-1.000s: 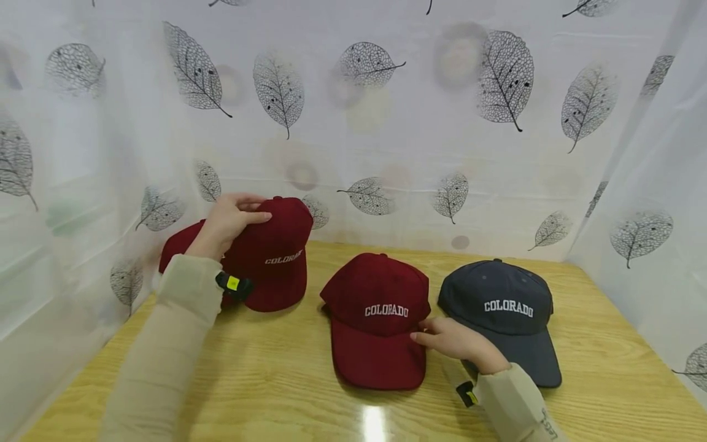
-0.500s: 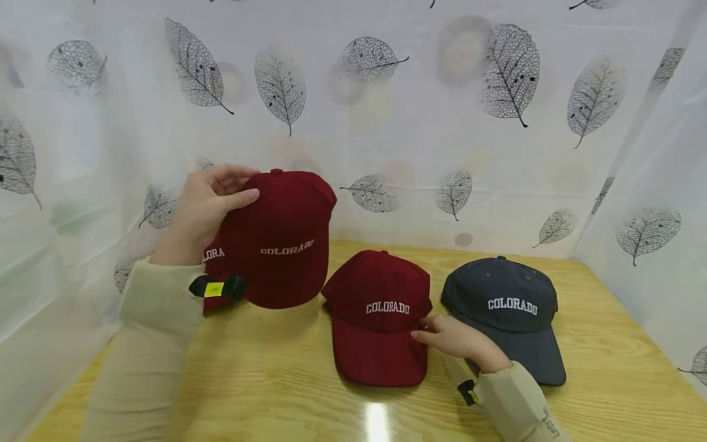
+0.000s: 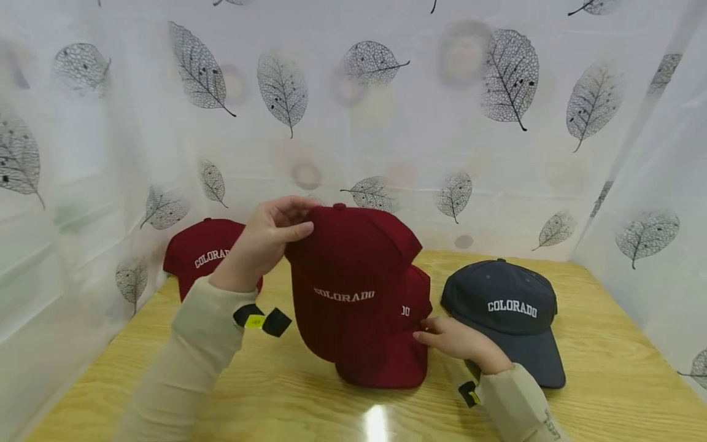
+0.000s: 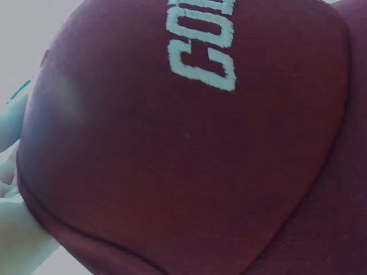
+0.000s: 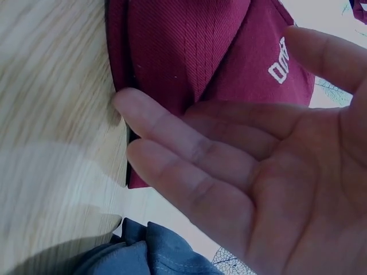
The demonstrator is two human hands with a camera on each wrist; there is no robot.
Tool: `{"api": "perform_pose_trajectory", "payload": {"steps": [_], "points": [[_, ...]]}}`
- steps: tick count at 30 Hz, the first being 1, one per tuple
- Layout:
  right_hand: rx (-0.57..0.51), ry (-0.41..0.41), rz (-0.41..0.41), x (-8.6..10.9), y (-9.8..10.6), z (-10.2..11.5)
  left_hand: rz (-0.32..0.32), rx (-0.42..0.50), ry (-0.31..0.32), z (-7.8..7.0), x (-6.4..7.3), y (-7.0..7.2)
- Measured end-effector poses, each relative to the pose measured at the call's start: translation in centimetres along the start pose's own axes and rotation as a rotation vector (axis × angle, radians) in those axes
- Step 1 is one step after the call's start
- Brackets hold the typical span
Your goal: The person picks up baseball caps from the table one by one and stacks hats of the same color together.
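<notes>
In the head view my left hand [image 3: 276, 239] pinches a dark red baseball cap [image 3: 342, 264] by the upper left of its crown. This cap hangs tilted above the table, white COLORADO lettering facing me, and fills the left wrist view with its crown [image 4: 189, 160]. Partly hidden behind it, a second red cap [image 3: 409, 359] sits on the table. My right hand [image 3: 455, 337] rests at that cap's right side, by the brim. In the right wrist view, its fingers [image 5: 189, 177] are loosely extended against the cap's edge, not gripping.
A third red cap [image 3: 204, 248] stands at the back left, partly covered by my left arm. To the right of my right hand sits a dark grey COLORADO cap [image 3: 499, 301]. White leaf-printed curtains [image 3: 381, 141] enclose the wooden table [image 3: 607, 368].
My left hand has lifted the red cap from beside the back left cap and carried it right, in front of the middle red cap. My right hand stays in place.
</notes>
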State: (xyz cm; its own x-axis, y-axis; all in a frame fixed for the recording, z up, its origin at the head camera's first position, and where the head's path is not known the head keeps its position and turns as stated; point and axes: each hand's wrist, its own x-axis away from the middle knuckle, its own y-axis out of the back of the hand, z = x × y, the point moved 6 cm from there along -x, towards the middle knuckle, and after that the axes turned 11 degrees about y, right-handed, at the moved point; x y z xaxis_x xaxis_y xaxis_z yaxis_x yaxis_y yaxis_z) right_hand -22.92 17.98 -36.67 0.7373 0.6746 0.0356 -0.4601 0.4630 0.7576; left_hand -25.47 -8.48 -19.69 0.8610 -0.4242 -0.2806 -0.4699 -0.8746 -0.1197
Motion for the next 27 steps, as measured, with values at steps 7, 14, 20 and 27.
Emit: {"api": "perform_pose_trajectory", "payload": {"steps": [7, 14, 20, 27], "points": [[-0.024, -0.036, -0.012, 0.6, 0.6, -0.4, 0.065, 0.062, 0.058, 3.9, -1.6, -1.9], [-0.032, -0.132, -0.066, 1.2, 1.3, -1.3, -0.039, -0.099, 0.208, 10.4, -4.3, -0.8], [-0.035, -0.127, -0.100, 1.3, 1.7, -1.3, -0.138, -0.398, 0.286, 14.0, -4.8, 0.2], [0.059, -0.122, -0.324, 1.3, 3.7, -1.1, -0.103, -0.511, 0.326, 14.8, -4.6, 0.3]]}}
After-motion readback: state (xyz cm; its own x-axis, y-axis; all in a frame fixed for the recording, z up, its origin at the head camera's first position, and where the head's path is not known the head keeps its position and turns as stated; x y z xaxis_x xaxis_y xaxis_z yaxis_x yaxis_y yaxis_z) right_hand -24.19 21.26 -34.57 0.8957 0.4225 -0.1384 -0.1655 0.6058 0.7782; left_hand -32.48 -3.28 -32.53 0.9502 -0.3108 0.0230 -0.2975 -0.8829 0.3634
